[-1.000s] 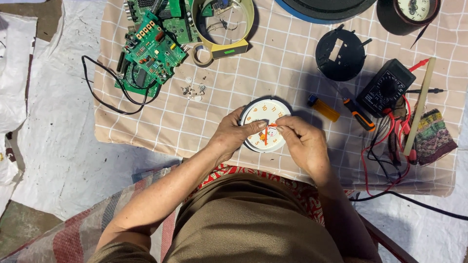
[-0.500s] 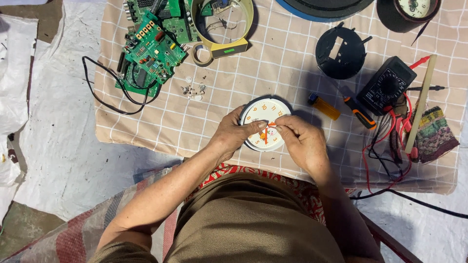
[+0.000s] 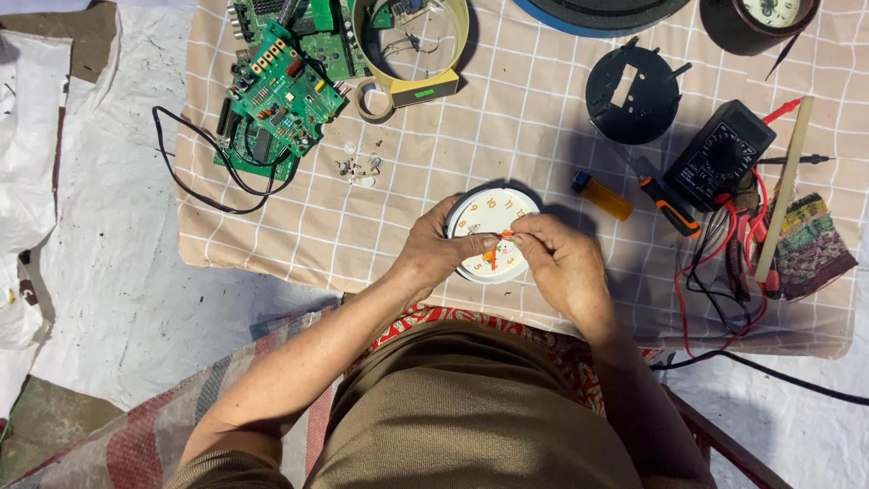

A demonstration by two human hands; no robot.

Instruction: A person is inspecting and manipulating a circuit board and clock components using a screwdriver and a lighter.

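Left hand point(image 3: 434, 256) steadies the white clock face point(image 3: 489, 234) on the checked cloth point(image 3: 380, 226), right hand point(image 3: 561, 267) pinches a small orange clock hand point(image 3: 505, 234) over its centre; best keep the dial flat, press straight down, gently.

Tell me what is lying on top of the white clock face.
On the white clock face lie orange numerals and orange hands. The fingers of the left hand and right hand meet over it, pinching a small orange piece. The dial's lower part and centre are hidden by them.
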